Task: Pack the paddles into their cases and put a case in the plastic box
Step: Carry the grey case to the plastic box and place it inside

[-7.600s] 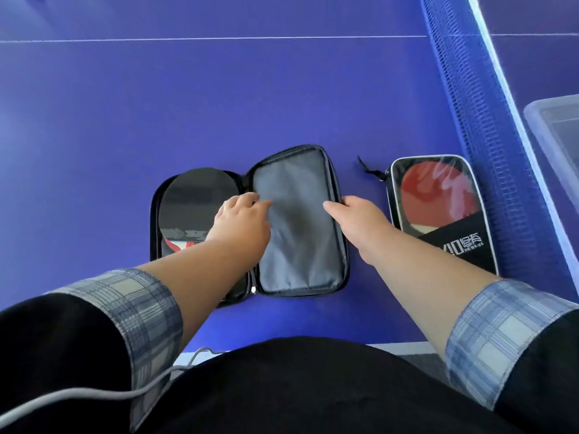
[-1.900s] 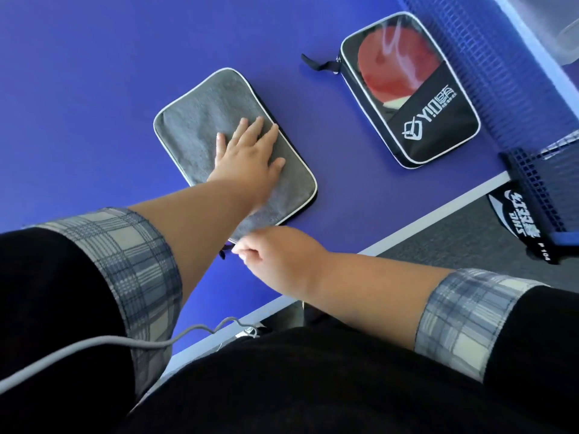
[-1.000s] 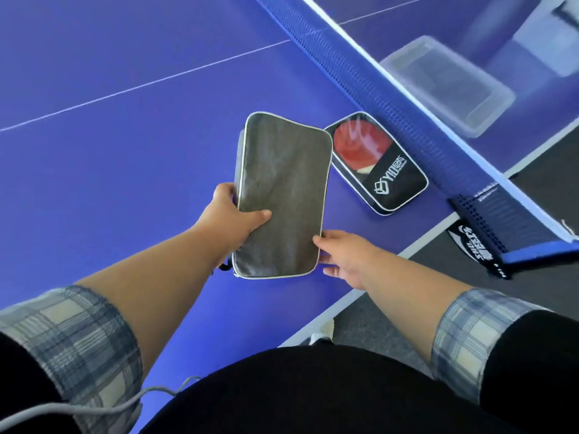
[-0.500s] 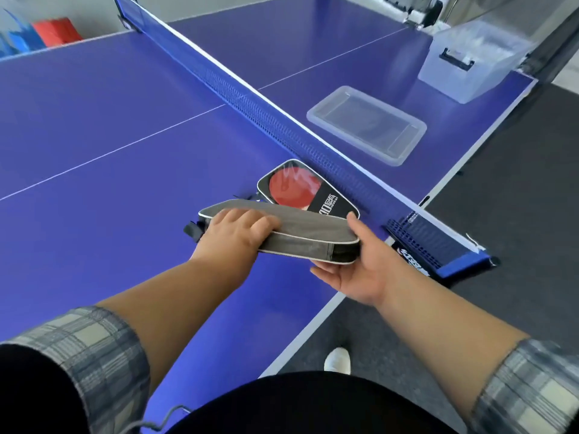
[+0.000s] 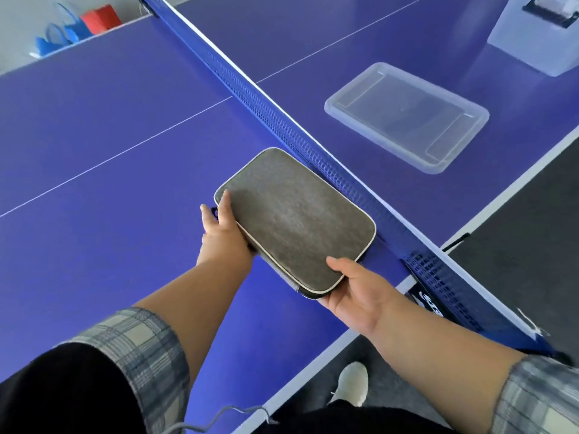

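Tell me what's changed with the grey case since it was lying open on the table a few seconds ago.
The grey case has been closed, lifted off the table and carried toward the net. The left hand and right hand now hold it at opposite ends; before, they only rested on it. The clear plastic tray beyond the net has stayed empty.

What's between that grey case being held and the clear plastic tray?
In the head view, the blue net runs between the grey case and the clear tray, then bare table.

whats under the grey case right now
The grey case is held up by the left hand and right hand. Only blue table and net show around it; anything directly beneath is hidden.
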### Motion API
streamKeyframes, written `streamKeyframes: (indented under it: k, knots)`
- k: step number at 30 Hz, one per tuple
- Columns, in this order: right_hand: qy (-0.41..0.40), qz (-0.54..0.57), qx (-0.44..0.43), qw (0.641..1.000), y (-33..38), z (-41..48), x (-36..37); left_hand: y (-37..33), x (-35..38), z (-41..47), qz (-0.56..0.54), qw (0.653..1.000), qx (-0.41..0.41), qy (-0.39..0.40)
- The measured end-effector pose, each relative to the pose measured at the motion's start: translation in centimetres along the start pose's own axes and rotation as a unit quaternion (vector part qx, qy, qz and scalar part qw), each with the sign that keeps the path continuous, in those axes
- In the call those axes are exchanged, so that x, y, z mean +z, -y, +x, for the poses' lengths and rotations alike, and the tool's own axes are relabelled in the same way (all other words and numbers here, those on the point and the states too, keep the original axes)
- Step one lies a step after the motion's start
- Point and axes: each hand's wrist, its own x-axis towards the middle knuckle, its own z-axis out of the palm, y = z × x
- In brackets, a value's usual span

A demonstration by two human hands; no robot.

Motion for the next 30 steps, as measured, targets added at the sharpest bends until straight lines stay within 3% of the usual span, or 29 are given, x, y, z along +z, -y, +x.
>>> streamKeyframes:
  k: [5, 8, 10, 13, 15, 17, 20, 25, 30]
  knots:
    - [-0.016, 0.020, -0.037, 0.999, 0.5, 3.4, -0.8, -0.1, 2.0, 5.0, -0.068, 0.990, -0.018, 0.126]
    - [-0.039, 0.016, -0.021, 0.999, 0.3, 4.1, -1.7, -0.2, 2.2, 6.6, -0.123, 0.986, 0.001, 0.113]
    - [-0.099, -0.070, -0.025, 0.992, 0.3, 3.9, -1.9, -0.7, 2.3, 7.1, -0.128, 0.987, -0.010, 0.096]
    - [-0.269, -0.266, -0.033, 0.925, 0.3, 3.0, -2.2, -1.1, 2.3, 8.4, -0.080, 0.995, -0.033, 0.038]
    - [-0.341, -0.321, -0.036, 0.883, 0.2, 2.9, -2.3, -1.9, 2.2, 10.4, -0.061, 0.998, -0.022, 0.019]
    - [-0.375, -0.282, -0.042, 0.882, 0.2, 3.5, -2.3, -3.3, 2.2, 13.0, -0.050, 0.996, -0.003, 0.074]
    - [-0.380, -0.166, -0.048, 0.909, 0.6, 5.2, -2.0, -5.0, 2.6, 15.5, 0.000, 0.982, -0.010, 0.189]
    - [-0.320, -0.021, -0.081, 0.944, 0.6, 5.8, -2.0, -4.0, 2.1, 16.1, -0.084, 0.963, -0.071, 0.245]
    - [-0.255, 0.013, -0.083, 0.963, -0.4, 3.1, -1.7, -0.3, -0.2, 13.1, -0.276, 0.858, -0.147, 0.408]
